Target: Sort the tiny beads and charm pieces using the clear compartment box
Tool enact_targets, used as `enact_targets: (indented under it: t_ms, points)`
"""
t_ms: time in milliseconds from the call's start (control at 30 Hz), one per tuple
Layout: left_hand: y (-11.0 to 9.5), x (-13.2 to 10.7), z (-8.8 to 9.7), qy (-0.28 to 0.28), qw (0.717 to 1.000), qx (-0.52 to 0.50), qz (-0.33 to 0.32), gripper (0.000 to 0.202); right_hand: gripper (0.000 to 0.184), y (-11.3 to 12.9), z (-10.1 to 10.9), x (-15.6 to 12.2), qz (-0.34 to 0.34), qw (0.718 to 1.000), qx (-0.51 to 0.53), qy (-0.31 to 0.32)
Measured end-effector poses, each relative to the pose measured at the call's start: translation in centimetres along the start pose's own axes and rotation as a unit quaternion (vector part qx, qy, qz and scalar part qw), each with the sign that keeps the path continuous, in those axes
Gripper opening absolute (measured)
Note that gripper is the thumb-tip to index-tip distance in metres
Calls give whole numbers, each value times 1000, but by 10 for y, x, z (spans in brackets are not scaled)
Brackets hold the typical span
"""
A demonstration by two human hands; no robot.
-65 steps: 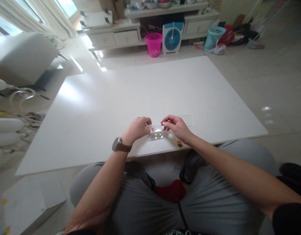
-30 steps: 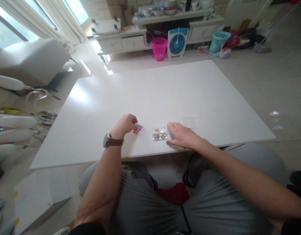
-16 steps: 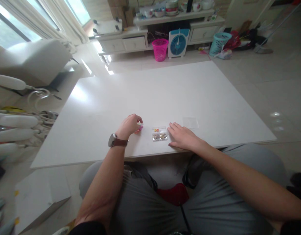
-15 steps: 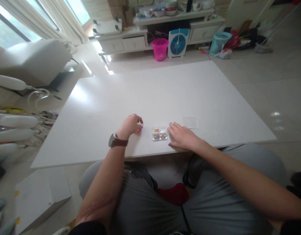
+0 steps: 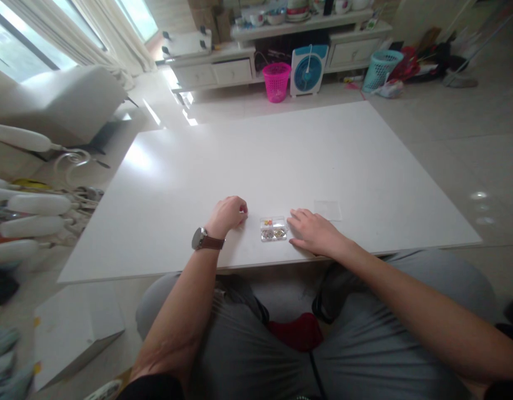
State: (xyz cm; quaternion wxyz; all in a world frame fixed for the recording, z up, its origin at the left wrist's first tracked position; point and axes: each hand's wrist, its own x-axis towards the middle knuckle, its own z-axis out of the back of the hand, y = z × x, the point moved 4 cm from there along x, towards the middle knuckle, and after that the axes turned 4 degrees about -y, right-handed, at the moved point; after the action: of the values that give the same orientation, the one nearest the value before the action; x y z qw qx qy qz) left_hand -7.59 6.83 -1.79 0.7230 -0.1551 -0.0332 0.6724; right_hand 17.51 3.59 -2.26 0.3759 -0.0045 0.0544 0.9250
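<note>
My left hand (image 5: 230, 215), with a watch on its wrist, rests low over the white table with thumb and forefinger pinched together. Whatever is between those fingertips is too small or hidden to name. To its right sits a small clear compartment box (image 5: 273, 236). Small orange and yellow pieces (image 5: 268, 222) show in a rear compartment, and silvery and golden bits fill the front ones. My right hand (image 5: 309, 229) lies flat just right of the box, its fingers stretched out beside the box's edge. Behind it lies a thin clear square lid (image 5: 328, 210).
The white table (image 5: 256, 155) spreads ahead, its near edge at my knees. Beyond it stand a pink basket (image 5: 277, 83), a blue fan (image 5: 308, 71) and a light blue basket (image 5: 381, 69). White chair parts (image 5: 39, 205) crowd the left side.
My left hand has closed its thumb and forefinger into a pinch. The small pink and orange pieces seen beside it before are now hidden. My right hand stays by the box.
</note>
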Motion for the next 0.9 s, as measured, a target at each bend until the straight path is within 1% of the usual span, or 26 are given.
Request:
enact_targets:
  t_ms: [200, 300, 400, 500, 567, 667, 767, 900]
  points:
    - [-4, 1, -1, -14, 1000, -1, -19, 13, 42, 1, 1, -1, -1, 1000, 0, 1]
    - [-9, 0, 3, -23, 999, -39, -20, 11, 41, 1, 1, -1, -2, 1000, 2, 1]
    - [-23, -4, 10, -27, 993, -111, -41, 11, 41, 1, 2, -1, -5, 1000, 3, 3]
    - [-42, -8, 12, -20, 984, -147, -96, 12, 39, 2, 3, 0, -6, 1000, 4, 5]
    - [-51, -10, 8, 4, 981, -146, -125, 13, 38, 3, 5, 0, -7, 1000, 2, 6]
    - [-56, -11, -3, 32, 978, -137, -152, 13, 38, 3, 6, 0, -7, 1000, -4, 6]
    - [-56, -10, -9, 34, 977, -125, -168, 12, 39, 4, 6, 1, -6, 1000, -9, 7]
    - [-55, -10, -12, 31, 977, -100, -185, 13, 39, 5, 5, 1, -4, 1000, -11, 4]
